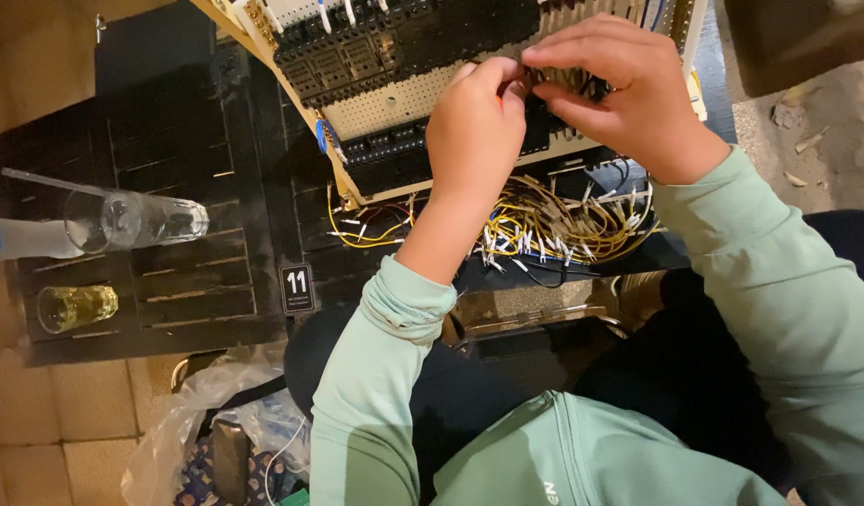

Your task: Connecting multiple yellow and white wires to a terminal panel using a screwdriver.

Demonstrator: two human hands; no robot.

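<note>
Plastic bag (184, 436) on floor nearest. Loose yellow wires (554, 225) heaped on dark counter (170, 141), many not yet fitted. Left hand (474, 131) and right hand (610, 89) meet at perforated panel (394, 98); fingers of both pinched together on a wire there. Some terminal blocks (348, 52) already mounted. Glasses (123, 220) off left, clear of work.

Dim warm light, mild blur

sign (297, 288) | small black card, white border | on dark slatted table (170, 141)
</note>
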